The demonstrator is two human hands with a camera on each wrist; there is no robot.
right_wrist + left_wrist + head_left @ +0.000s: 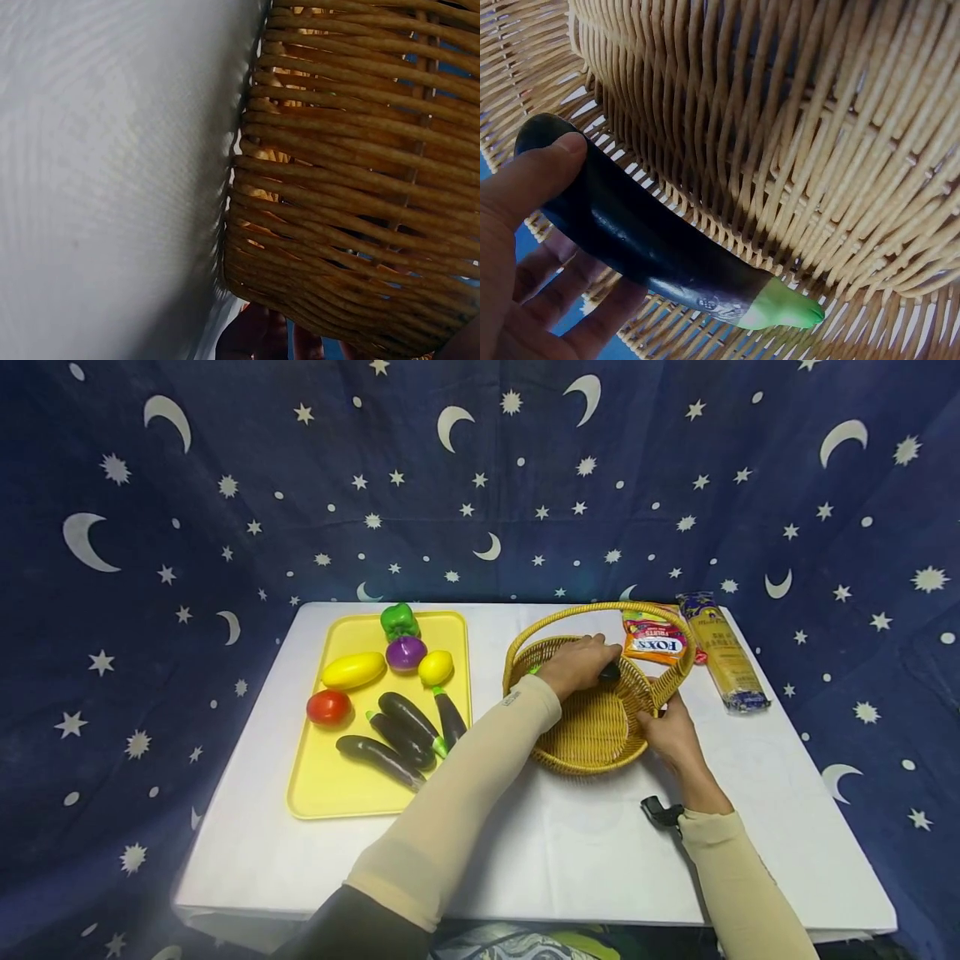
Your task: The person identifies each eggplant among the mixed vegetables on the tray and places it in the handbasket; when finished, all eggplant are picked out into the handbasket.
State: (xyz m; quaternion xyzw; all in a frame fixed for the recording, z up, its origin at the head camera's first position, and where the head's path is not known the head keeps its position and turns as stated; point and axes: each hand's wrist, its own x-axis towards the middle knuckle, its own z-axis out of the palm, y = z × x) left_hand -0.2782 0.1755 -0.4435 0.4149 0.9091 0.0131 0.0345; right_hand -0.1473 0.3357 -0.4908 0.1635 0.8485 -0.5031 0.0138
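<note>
My left hand reaches inside the wicker basket and grips a dark eggplant by its rounded end. In the left wrist view the thumb lies on top and the fingers beneath, and the green stem end points away, close to the woven wall. In the head view most of this eggplant is hidden behind the hand. At the right side of the basket, my right hand holds the rim, thumb over the edge and the other fingers on the outside. The right wrist view is filled by the outer weave beside the white tablecloth.
Left of the basket, a yellow tray carries several eggplants, a tomato, a lemon, a green pepper and other produce. Behind the basket lie a FOX'S fruits bag and a pasta pack. The basket's handle arches overhead.
</note>
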